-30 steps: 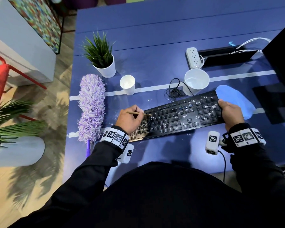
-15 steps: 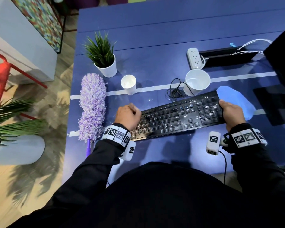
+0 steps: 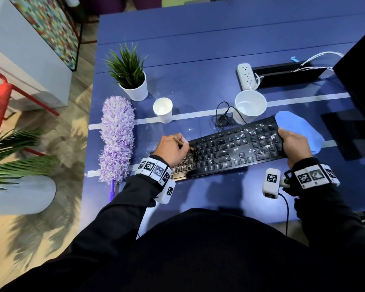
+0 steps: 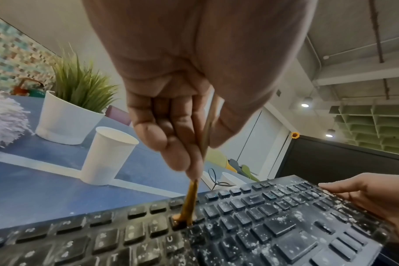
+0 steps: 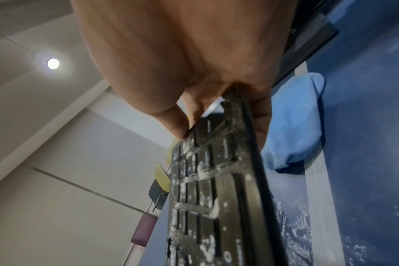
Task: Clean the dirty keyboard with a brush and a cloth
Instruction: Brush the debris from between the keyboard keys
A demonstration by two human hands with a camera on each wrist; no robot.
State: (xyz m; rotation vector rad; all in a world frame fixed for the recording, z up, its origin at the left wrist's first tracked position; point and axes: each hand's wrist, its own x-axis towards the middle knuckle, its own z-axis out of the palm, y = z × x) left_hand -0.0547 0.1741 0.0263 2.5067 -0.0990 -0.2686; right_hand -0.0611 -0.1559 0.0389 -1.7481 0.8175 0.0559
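Observation:
A black keyboard [image 3: 230,149] [image 4: 251,225] [image 5: 212,189] lies slanted on the blue table, its right half speckled with white dust. My left hand [image 3: 173,148] [image 4: 182,108] pinches a thin brown brush [image 3: 182,143] [image 4: 190,199], bristles pressed on the keys at the keyboard's left part. At the right end my right hand [image 3: 293,144] [image 5: 194,72] grips the keyboard's edge, thumb on top and fingers under, with that end raised off the table. A blue cloth [image 3: 299,128] [image 5: 294,122] lies on the table just behind the right hand.
A purple fluffy duster [image 3: 116,138] lies left of the keyboard. Behind are a small paper cup [image 3: 162,110] [image 4: 105,154], a larger white cup [image 3: 250,106], a potted plant [image 3: 131,81], a coiled cable [image 3: 222,119], a power strip [image 3: 247,76] and a dark monitor [image 3: 358,81] at right.
The left hand swept the brush leftward, then came back right onto the keys. The right hand has kept its grip on the keyboard's end.

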